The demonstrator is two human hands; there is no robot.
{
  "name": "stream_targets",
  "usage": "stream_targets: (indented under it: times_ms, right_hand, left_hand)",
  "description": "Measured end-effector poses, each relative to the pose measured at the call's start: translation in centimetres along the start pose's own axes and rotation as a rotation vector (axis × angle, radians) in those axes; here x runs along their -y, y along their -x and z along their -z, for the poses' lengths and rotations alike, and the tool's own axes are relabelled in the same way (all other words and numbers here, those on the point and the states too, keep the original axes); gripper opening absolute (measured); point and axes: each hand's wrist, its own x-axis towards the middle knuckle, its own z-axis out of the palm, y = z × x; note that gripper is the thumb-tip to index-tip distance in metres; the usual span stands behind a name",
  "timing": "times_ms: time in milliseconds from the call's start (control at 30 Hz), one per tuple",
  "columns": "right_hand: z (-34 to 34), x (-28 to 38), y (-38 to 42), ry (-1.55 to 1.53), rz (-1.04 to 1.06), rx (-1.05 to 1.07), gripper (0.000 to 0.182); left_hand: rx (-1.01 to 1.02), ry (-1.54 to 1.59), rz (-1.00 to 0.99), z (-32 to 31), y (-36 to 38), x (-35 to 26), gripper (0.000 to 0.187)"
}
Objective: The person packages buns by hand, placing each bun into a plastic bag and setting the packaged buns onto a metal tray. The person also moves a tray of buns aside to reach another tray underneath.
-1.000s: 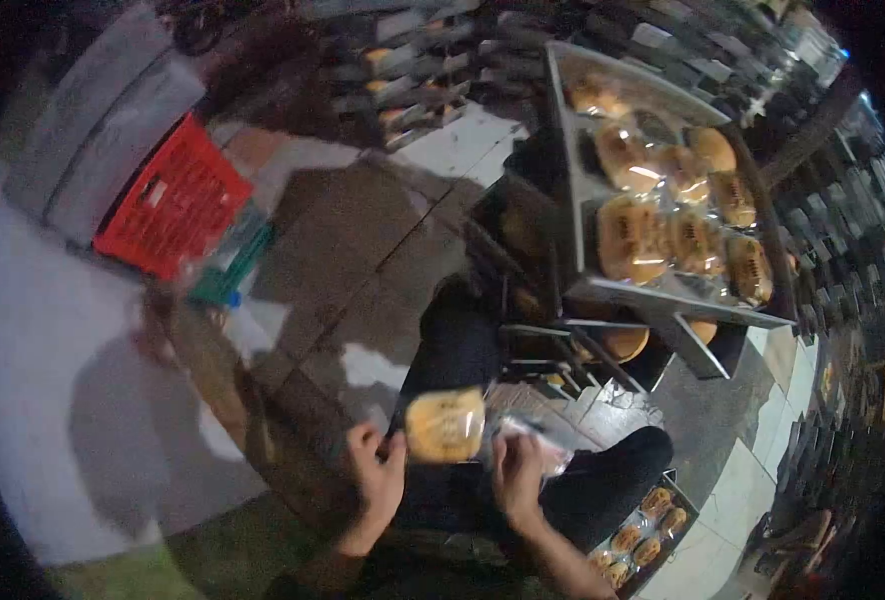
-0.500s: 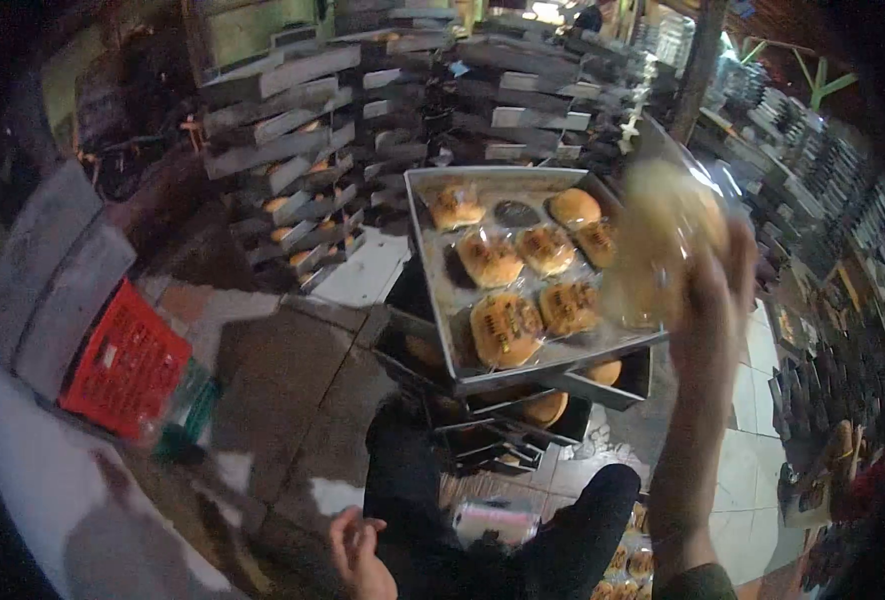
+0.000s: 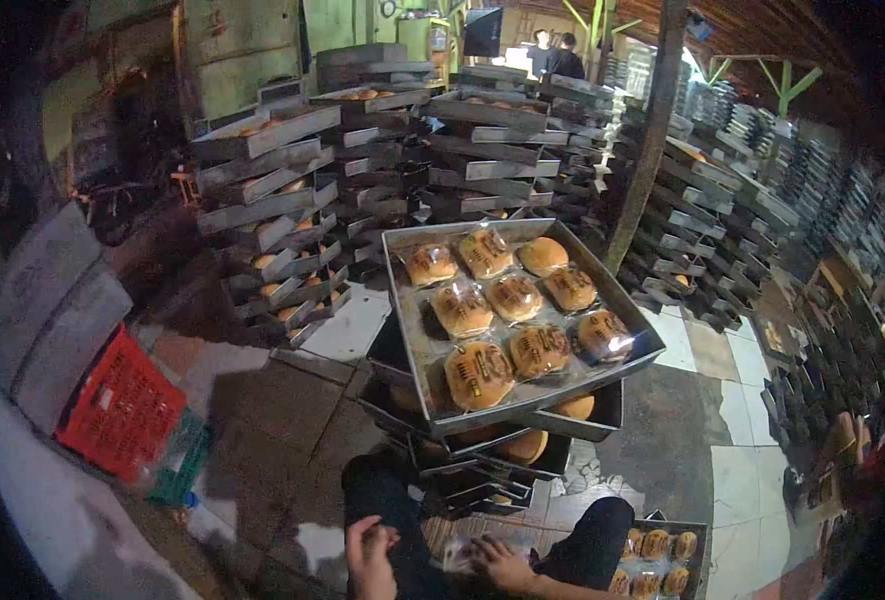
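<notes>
Low over my lap, my right hand (image 3: pixel 501 562) lies with its fingers stretched out, beside a shiny clear plastic piece (image 3: pixel 457 553). My left hand (image 3: pixel 371 560) is raised by my left thigh, its fingers loosely bent and apart, with nothing in them. In front of my knees a metal baking tray (image 3: pixel 538 410) tops a crooked stack of trays. It carries rows of round buns, most in clear printed wrappers, such as the wrapped bun (image 3: pixel 480 376) at the near corner. A plainer bun (image 3: pixel 545 257) sits at the back corner.
Another tray of wrapped buns (image 3: pixel 655 545) is on the floor by my right knee. To the left stand a red crate (image 3: pixel 123 405) and a green crate (image 3: pixel 181 462). Tall tray stacks (image 3: pixel 268 185) line the back, beside a post (image 3: pixel 653 140). Two people (image 3: pixel 563 58) are far off.
My right hand has come down from above the tray to my lap and no longer holds the wrapped bun. The gap in the tray's back row now has a wrapped bun in it.
</notes>
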Motion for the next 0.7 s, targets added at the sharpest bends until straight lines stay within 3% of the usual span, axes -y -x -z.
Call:
stream_targets:
  times_ms: [167, 233, 267, 300, 367, 400, 433, 467, 500, 533, 567, 600, 633, 700]
  right_hand:
    - [3.9, 2.9, 0.5, 0.058, 0.039, -0.022, 0.030]
    - [4.6, 4.9, 1.3, 0.067, -0.169, 0.142, 0.058]
    - [-4.7, 2.7, 3.4, -0.036, -0.243, 0.034, 0.067]
    - [-1.8, 2.7, 1.9, -0.037, -0.244, 0.031, 0.067]
    - [3.7, 2.4, -0.3, -0.422, -0.762, 0.302, 0.025]
    - [-0.9, 0.0, 1.2, -0.566, -0.423, 0.073, 0.020]
    - [2.7, 0.2, 0.0, -0.698, -0.426, -0.035, 0.015]
    - [9.6, 0.5, -2.3, -0.830, -0.428, -0.138, 0.012]
    - [14.8, 0.1, -3.5, -0.677, -0.385, -0.120, 0.009]
    - [19.3, 0.0, -4.3, -0.929, -0.506, -0.106, 0.010]
    - [22.8, -0.4, -4.7, -0.960, -0.540, -0.131, 0.013]
    - [25.0, -0.9, -5.3, -1.020, -0.437, -0.260, 0.012]
    - [27.6, 0.2, -6.3, -1.300, -0.672, -0.338, 0.011]
    - [27.5, -1.6, -7.2, -1.187, -0.557, -0.218, 0.010]
  left_hand:
    - [0.282, -0.123, 0.121, -4.1, 1.3, 3.4, 0.024]
    - [0.303, -0.360, 0.118, -4.5, 1.2, 4.2, 0.026]
    - [0.326, -0.465, 0.161, -4.3, 1.1, 4.1, 0.033]
    - [0.327, -0.467, 0.158, -3.7, 0.5, 5.2, 0.033]
    - [0.469, -0.525, -0.046, -1.6, -0.5, 9.6, 0.049]
    - [0.530, -0.455, -0.108, -1.5, -0.2, 10.1, 0.045]
    - [0.529, -0.458, -0.109, -1.1, -0.6, 9.5, 0.045]
    - [0.832, -0.539, 0.013, -0.6, -1.1, 8.0, 0.038]
    - [1.135, -0.609, 0.152, -0.5, -0.8, 6.6, 0.032]
    - [0.976, -0.618, 0.268, -1.1, 0.2, 4.7, 0.027]
    - [0.979, -0.619, 0.287, -1.6, 0.2, 3.8, 0.027]
    - [0.866, -0.272, 0.445, -1.7, 0.0, 3.2, 0.025]
    - [0.727, 0.074, 0.584, -1.6, -0.2, 3.0, 0.023]
    - [0.705, 0.109, 0.589, -2.2, -0.8, 3.8, 0.020]
